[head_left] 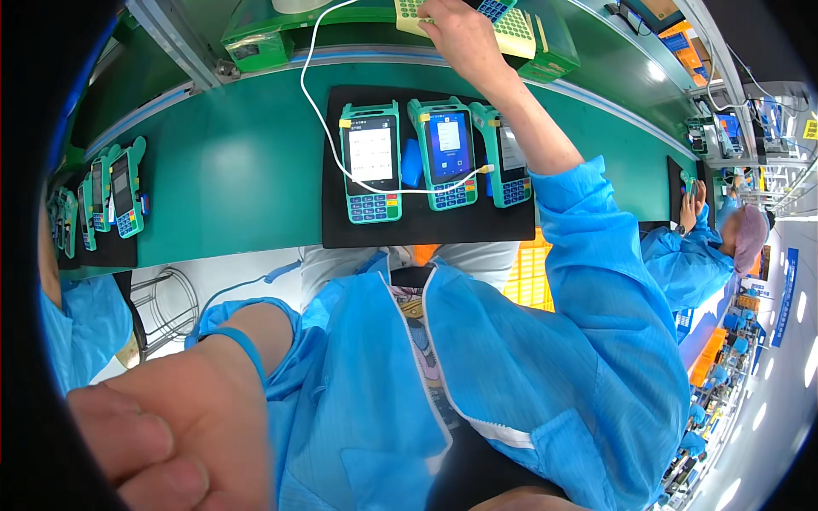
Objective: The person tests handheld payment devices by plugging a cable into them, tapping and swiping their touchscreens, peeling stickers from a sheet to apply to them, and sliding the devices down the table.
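My right hand [464,38] reaches to the top edge of the view, fingers curled together over a yellow board [511,36] dotted with holes; what they pinch, if anything, is hidden. Close beside it, part of a keypad device [494,8] lies on the board. My left hand [183,426], large and near at the lower left, has its fingers folded in, with their contents hidden. A blue band [243,345] circles its wrist. Three green payment terminals stand side by side on a black mat [426,230]: left [371,162], middle [445,153] and right [511,162], all with lit screens.
A white cable [311,94] hangs across the left and middle terminals, its plug [486,169] by the right one. Several terminals [126,192] stand on the left of the green table [230,170]. A green shelf [554,55] runs behind. Co-workers sit either side [694,255].
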A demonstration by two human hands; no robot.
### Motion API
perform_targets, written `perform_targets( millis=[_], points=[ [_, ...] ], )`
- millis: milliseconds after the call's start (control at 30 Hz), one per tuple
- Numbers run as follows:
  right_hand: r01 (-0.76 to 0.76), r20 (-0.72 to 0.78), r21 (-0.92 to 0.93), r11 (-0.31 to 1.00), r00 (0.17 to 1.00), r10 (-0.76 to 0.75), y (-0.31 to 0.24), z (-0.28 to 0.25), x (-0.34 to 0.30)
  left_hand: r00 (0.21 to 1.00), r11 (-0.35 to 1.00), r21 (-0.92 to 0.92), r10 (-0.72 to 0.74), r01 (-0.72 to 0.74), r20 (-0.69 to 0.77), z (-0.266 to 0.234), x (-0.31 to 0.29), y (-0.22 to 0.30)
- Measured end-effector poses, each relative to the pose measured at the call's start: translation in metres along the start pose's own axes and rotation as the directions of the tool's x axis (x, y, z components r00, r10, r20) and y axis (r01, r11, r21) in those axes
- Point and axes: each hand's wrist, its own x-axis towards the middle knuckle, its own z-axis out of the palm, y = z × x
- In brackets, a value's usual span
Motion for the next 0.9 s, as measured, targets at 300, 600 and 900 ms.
perform_targets(
  millis=[300, 600, 900],
  points=[
    [0.011, 0.012, 0.005, 1.0, 1.0, -0.011, 0.001, 0.004, 0.0, 0.993, 0.998, 0.033, 0.061, -0.058, -0.103, 0.008, -0.012, 0.001],
    [-0.094, 0.014, 0.221, 0.971, 0.996, 0.093, 0.003, -0.006, -0.005, 0.996, 0.999, 0.01, 0.051, -0.05, -0.071, -0.001, -0.004, 0.008],
    [-0.348, 0.195, 0.397, 0.849, 0.936, 0.293, -0.001, -0.045, -0.047, 0.983, 0.983, 0.033, -0.183, 0.182, 0.003, 0.062, -0.067, -0.011]
  ],
)
